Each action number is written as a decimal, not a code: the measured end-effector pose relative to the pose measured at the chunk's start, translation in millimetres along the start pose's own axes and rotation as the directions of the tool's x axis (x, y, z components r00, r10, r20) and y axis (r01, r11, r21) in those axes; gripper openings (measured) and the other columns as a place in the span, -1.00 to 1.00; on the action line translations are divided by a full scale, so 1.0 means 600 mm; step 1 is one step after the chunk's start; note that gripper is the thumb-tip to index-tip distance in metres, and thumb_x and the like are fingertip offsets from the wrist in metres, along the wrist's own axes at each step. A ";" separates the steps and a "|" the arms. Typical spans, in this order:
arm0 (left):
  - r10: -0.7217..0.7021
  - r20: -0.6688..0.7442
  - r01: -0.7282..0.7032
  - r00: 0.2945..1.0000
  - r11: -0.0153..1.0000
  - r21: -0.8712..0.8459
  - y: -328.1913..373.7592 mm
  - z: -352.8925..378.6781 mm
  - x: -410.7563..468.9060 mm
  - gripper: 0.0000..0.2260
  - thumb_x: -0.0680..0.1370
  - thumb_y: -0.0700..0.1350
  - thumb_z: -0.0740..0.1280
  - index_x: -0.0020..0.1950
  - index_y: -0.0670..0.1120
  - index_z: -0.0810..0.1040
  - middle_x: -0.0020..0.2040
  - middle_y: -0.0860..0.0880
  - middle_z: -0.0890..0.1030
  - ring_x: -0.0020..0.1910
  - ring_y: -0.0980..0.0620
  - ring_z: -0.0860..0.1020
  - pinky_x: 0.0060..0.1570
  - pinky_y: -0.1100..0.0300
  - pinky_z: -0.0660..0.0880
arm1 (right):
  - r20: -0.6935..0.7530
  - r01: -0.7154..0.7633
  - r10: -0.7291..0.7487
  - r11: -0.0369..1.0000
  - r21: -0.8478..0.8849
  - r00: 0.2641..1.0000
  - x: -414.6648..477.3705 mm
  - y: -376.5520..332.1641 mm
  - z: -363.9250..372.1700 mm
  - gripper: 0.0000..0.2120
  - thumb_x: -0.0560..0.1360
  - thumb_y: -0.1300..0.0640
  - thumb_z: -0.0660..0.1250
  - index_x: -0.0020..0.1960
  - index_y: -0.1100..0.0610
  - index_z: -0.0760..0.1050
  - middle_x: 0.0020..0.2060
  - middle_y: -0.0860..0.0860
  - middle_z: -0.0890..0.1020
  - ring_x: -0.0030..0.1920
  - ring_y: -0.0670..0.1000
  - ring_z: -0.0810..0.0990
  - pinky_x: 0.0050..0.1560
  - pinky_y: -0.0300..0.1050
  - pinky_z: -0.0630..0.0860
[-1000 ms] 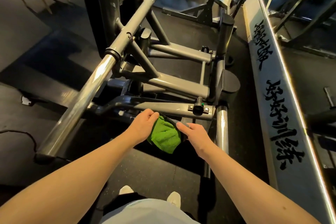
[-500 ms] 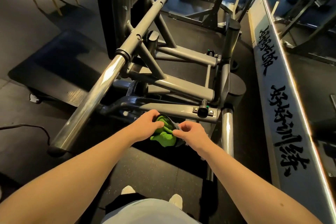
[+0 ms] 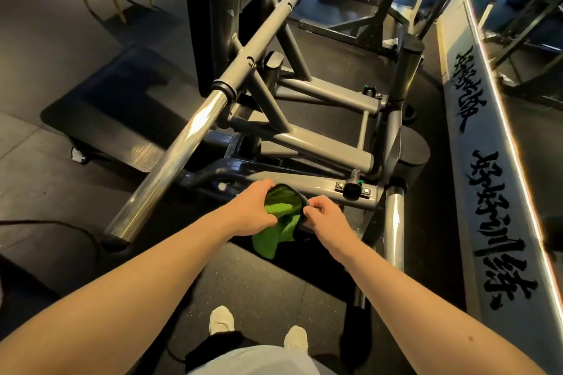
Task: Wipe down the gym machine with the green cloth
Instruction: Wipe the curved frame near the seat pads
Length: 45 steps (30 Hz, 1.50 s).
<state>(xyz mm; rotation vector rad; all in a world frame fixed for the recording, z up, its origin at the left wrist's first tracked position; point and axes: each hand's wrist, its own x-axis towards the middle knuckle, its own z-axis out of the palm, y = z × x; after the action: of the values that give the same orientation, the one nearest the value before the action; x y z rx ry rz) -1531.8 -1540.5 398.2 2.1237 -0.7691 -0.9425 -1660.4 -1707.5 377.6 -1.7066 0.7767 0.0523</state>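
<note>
The cloth [image 3: 278, 224] is bunched between both hands, just in front of the machine's lowest crossbar [image 3: 323, 189] and apart from it, with a loose green tail hanging below the hands over the floor [image 3: 259, 283]. A dark curved edge runs round its upper right side; whether that is the cloth's own border or something wrapped in it, I cannot tell.

The left hand [image 3: 251, 211] covers the upper left of the bundle with its fingers curled over it. The right hand [image 3: 327, 215] pinches the right edge between thumb and bent fingers.

The cloth looks light, soft and limp, like terry towelling, so it will probably fold and slip rather than keep a shape. It would handle best gathered into a thick pad in one palm, with the tail tucked in so it cannot drag or snag on the black knob [image 3: 353, 184] nearby.

Beyond the hands, the grey tubes of the machine [image 3: 323, 146] rise away, and a long chrome bar [image 3: 182, 146] slopes down to the left. The smooth tubes should let the pad slide easily.
</note>
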 end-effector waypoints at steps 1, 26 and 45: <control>-0.013 -0.008 0.013 1.000 0.998 0.063 -0.004 -0.005 0.001 -0.48 0.48 -0.11 0.48 0.39 0.05 0.40 0.20 0.09 0.49 0.14 0.06 0.54 0.16 0.12 0.55 | 0.015 0.009 -0.009 1.000 0.003 1.000 0.001 -0.001 -0.001 -0.91 0.62 0.19 0.28 0.08 0.16 0.54 0.03 0.24 0.64 -0.06 0.10 0.59 0.07 0.01 0.58; -0.373 0.240 0.239 0.896 -0.050 -0.970 0.035 0.200 -0.010 -0.30 0.50 0.20 0.47 0.38 -0.29 0.38 0.29 -0.34 0.59 0.26 -0.31 0.59 0.33 -0.17 0.49 | 0.310 -0.042 -0.100 0.906 0.421 0.945 -0.028 -0.010 -0.108 -0.70 0.70 0.15 0.19 0.23 0.31 0.59 0.14 0.27 0.68 0.10 0.19 0.67 0.19 0.11 0.60; -0.168 -0.091 0.170 0.982 0.985 0.016 0.055 0.195 0.106 -0.43 0.35 0.10 0.57 0.33 0.19 0.51 0.16 0.07 0.58 0.13 0.02 0.59 0.13 0.13 0.55 | -0.081 -0.019 0.020 1.000 0.005 0.996 0.030 0.059 -0.227 -0.33 0.48 0.18 0.52 0.49 0.14 0.28 0.11 0.06 0.58 0.06 0.03 0.59 -0.12 -0.24 0.48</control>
<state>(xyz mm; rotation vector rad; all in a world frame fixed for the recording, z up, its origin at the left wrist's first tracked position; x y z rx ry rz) -1596.4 -1646.2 339.8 2.2636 -0.5643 -0.9223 -1714.0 -1839.2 380.4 -1.7057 0.8534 -0.0056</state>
